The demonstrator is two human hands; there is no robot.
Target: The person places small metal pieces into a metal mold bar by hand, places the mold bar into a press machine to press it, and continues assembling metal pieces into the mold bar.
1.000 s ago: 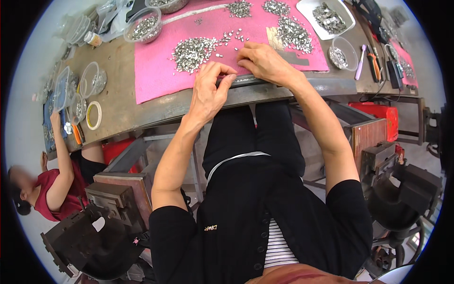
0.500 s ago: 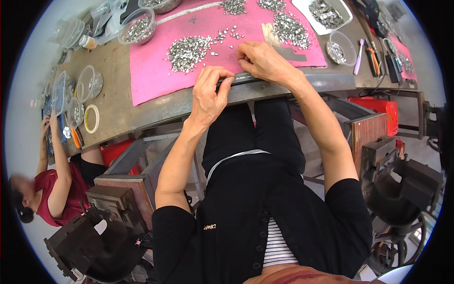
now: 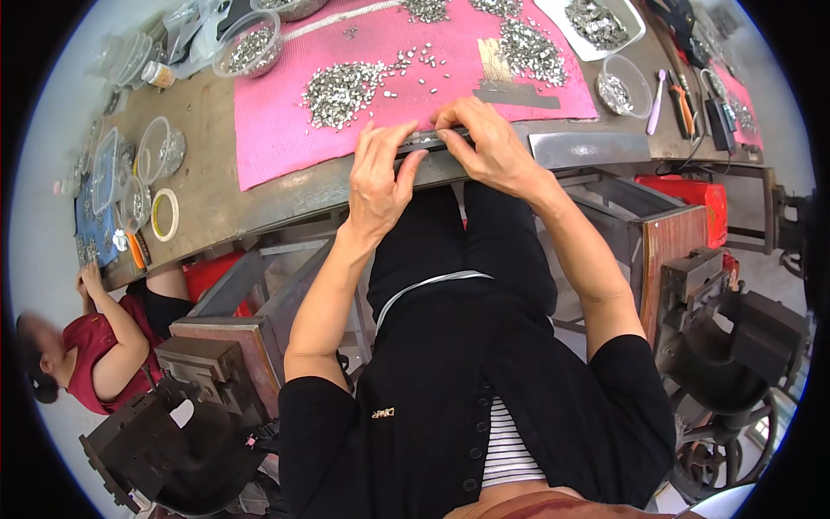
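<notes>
At the front edge of the bench, a narrow dark bar [image 3: 425, 138] with small shiny pieces along it spans between my hands. My left hand [image 3: 377, 180] grips its left end, thumb below and fingers over the top. Around the right end, my right hand [image 3: 486, 145] is closed with thumb and fingertips. Just beyond them on the pink mat [image 3: 277, 130] lies a heap of small silver metal pieces [image 3: 341, 93], with several strays [image 3: 419, 59] to its right. My fingers partly hide the bar.
A flat metal strip [image 3: 588, 150] lies along the bench edge at right. Beyond are another heap [image 3: 532, 54], a white tray [image 3: 635, 35], and clear tubs [image 3: 624, 85]. A purple-handled tool [image 3: 657, 102] and orange-handled pliers [image 3: 686, 112] lie right. A co-worker [image 3: 104, 355] sits left near a tape roll [image 3: 165, 214].
My right hand has come down from over the mat and taken the bar's right end. The bar shows more between my hands. The co-worker's hands have drawn back toward their body.
</notes>
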